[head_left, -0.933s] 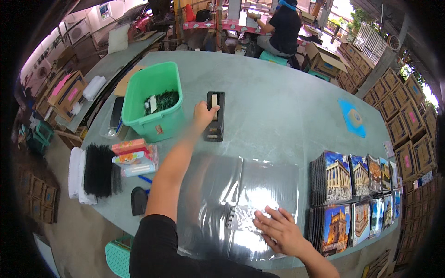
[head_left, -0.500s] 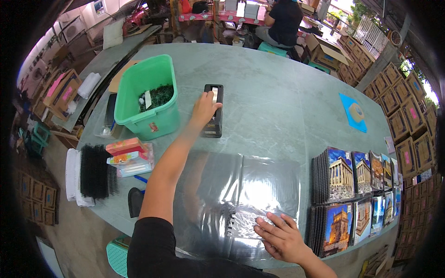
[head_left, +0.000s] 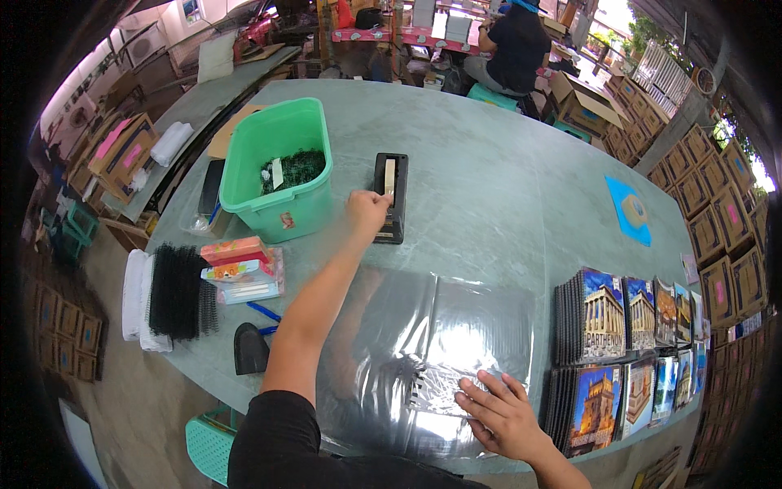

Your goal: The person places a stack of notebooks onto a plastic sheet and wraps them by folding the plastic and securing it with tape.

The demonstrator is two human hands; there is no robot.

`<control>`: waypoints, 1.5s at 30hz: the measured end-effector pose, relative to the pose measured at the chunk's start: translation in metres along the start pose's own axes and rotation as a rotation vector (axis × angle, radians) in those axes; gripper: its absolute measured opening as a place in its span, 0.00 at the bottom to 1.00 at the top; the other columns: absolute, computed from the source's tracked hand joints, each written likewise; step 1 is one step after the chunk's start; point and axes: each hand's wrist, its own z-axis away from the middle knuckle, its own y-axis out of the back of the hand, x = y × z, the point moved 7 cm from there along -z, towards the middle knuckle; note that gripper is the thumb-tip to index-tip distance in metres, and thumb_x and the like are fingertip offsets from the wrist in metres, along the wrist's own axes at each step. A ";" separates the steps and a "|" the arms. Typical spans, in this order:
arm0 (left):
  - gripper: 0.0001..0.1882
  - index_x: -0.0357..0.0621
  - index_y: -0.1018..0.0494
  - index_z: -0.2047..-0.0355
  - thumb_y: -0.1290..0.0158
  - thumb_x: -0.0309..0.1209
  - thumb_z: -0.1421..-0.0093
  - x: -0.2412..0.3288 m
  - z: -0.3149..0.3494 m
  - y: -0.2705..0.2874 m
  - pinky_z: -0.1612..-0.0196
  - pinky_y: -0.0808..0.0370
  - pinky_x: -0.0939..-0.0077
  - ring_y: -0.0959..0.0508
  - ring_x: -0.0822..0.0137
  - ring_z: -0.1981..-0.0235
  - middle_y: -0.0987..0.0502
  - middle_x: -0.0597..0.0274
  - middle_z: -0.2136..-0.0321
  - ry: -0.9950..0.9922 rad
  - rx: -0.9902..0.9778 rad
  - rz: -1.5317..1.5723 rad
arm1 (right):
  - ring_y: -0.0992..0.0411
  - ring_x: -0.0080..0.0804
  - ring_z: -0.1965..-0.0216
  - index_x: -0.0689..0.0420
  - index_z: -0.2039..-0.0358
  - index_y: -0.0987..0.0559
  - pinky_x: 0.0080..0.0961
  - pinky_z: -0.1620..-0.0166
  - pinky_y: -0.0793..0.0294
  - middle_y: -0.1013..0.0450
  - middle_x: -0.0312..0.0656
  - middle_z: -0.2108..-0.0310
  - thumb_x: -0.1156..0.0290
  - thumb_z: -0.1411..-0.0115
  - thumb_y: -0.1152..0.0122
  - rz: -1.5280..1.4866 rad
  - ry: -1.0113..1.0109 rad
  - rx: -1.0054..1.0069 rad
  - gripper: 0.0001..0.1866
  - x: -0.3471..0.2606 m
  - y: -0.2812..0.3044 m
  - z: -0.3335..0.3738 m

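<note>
The left hand reaches far across the grey-green bench to a black tape dispenser that stands near the bench's middle, just right of a green plastic tub. The dispenser is a long, narrow black block with a pale strip of tape running down its top; it lies lengthwise away from the person. The fingers curl against its left side and top, touching the tape strip, but whether they pinch the tape itself I cannot tell.

The right hand lies flat and open, fingers spread, near the bench's near edge. It presses down on a small wrapped item that shows a dark spiral binding along its left side under glossy film. This item rests on the clear plastic sheets, which are wide, shiny and wrinkled, and catch bright glare.

Along the right edge of the bench, spiral notebooks with picture covers of buildings lie in overlapping rows. Toward the left edge lie a bundle of black binding coils and a small colourful box. A blue sheet with a tape roll sits toward the far right corner. Another person sits beyond the far edge, back turned.
</note>
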 end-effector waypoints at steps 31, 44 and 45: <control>0.09 0.36 0.25 0.76 0.47 0.30 0.44 0.113 0.366 0.082 0.80 0.33 0.84 0.29 0.79 0.83 0.25 0.63 0.81 0.239 -0.411 0.893 | 0.50 0.42 0.37 0.54 0.44 0.35 0.45 0.40 0.50 0.45 0.40 0.39 0.74 0.49 0.43 -0.039 0.134 0.026 0.29 0.008 -0.001 0.006; 0.14 0.39 0.29 0.80 0.43 0.36 0.45 0.026 0.418 0.046 0.84 0.37 0.79 0.32 0.73 0.87 0.28 0.64 0.87 0.188 -0.024 0.387 | 0.37 0.44 0.46 0.55 0.58 0.24 0.36 0.46 0.41 0.31 0.39 0.50 0.74 0.52 0.40 -0.020 0.179 0.375 0.18 -0.014 -0.003 0.020; 0.13 0.40 0.29 0.78 0.44 0.37 0.45 0.008 0.427 0.044 0.83 0.36 0.79 0.30 0.71 0.87 0.27 0.64 0.85 0.265 -0.060 0.454 | 0.35 0.42 0.47 0.56 0.59 0.23 0.35 0.48 0.39 0.31 0.39 0.51 0.73 0.50 0.41 -0.075 0.202 0.385 0.15 -0.015 -0.005 0.026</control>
